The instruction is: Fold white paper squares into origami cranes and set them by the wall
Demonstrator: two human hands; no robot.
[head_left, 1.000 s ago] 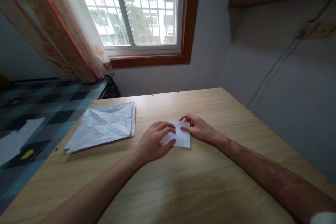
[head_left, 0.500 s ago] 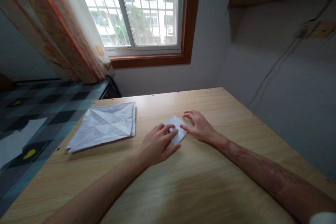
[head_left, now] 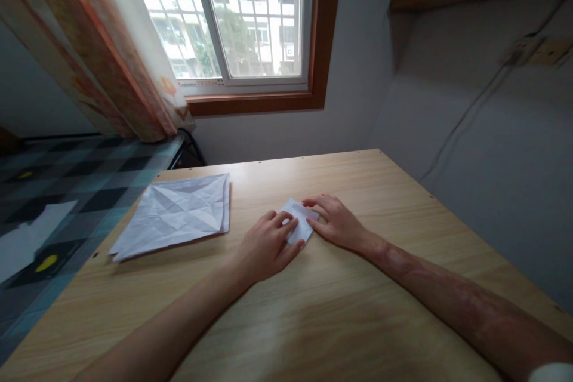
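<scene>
A small folded piece of white paper (head_left: 301, 225) lies on the wooden table between my two hands. My left hand (head_left: 267, 246) rests on its left part, fingertips on the sheet and thumb stretched out along the near edge. On the other side, my right hand (head_left: 335, 221) touches the paper's right corner, its thumb and forefinger apart with the corner between them. The underside of the paper is hidden.
Larger creased white sheets (head_left: 183, 215) lie stacked at the table's left. Beyond the left edge is a checked cloth surface (head_left: 96, 191) with more white paper (head_left: 31, 239). A wall and window (head_left: 259, 30) stand behind the table (head_left: 358, 310).
My right hand's fingers have come in over the paper's far right edge. The paper has turned slightly and shifted a little left. My left hand has hardly moved.
</scene>
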